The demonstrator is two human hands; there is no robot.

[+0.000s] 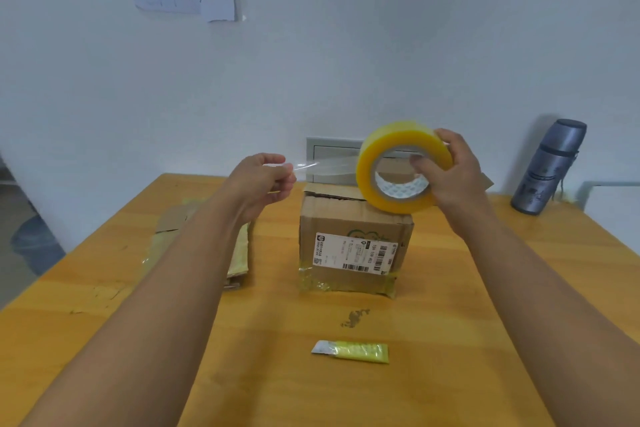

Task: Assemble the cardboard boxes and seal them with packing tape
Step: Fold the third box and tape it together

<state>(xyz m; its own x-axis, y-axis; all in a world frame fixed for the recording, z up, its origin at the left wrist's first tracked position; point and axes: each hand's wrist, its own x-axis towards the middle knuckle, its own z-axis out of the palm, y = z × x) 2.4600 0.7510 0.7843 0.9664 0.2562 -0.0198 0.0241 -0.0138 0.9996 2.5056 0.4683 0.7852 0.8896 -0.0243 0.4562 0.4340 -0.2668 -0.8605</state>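
Above the cardboard box (355, 246), the right hand (450, 173) grips the tape roll (398, 166); the left hand (263, 180) pinches its clear loose end (322, 166).

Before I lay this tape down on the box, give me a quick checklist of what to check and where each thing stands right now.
1. Free tape end held: ok. The left hand pinches the clear tape strip.
2. Roll secured: ok. The right hand grips the tape roll, thumb through its core.
3. Strip untwisted: cannot tell; it is nearly transparent.
4. Top flaps closed flat: not ok. A flap at the back of the cardboard box stands raised.
5. Strip over the seam: cannot tell; roll hides the top.
6. Cutter at hand: cannot tell; only a yellow tube lies nearby.
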